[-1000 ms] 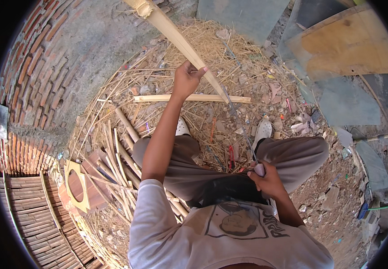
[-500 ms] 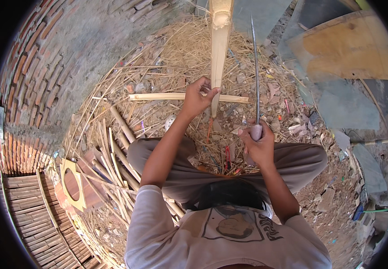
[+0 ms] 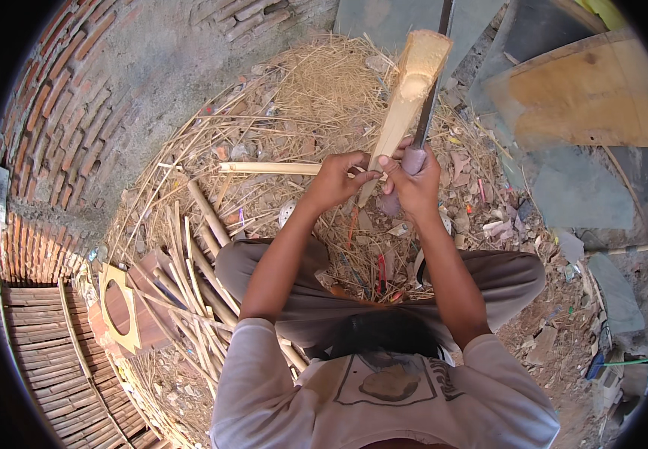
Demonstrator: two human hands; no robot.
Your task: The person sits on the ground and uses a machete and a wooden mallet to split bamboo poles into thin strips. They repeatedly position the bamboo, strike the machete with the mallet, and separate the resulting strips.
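Note:
A pale split bamboo piece (image 3: pixel 397 123) with a thick cut joint at its far end slants up and to the right in front of me. My left hand (image 3: pixel 342 178) is closed on its lower part. Beside it my right hand (image 3: pixel 416 179) grips the pale handle of a long dark blade (image 3: pixel 434 82), which points away from me just right of the bamboo. The right thumb and fingertips also touch the bamboo. Behind my left hand another bamboo strip (image 3: pixel 270 168) lies across the litter, its right part hidden.
Shavings and rubble (image 3: pixel 331 82) cover the ground ahead. A heap of bamboo sticks (image 3: pixel 196 280) and a yellowish board with an oval hole (image 3: pixel 119 308) lie at left. A brick wall (image 3: pixel 77 112) rises far left; a stained brown panel (image 3: pixel 586 90) and grey sheets are at right.
My right hand with the knife has moved up and left to meet the bamboo. The bamboo has swung from nearly upright to leaning right, its far end now closer.

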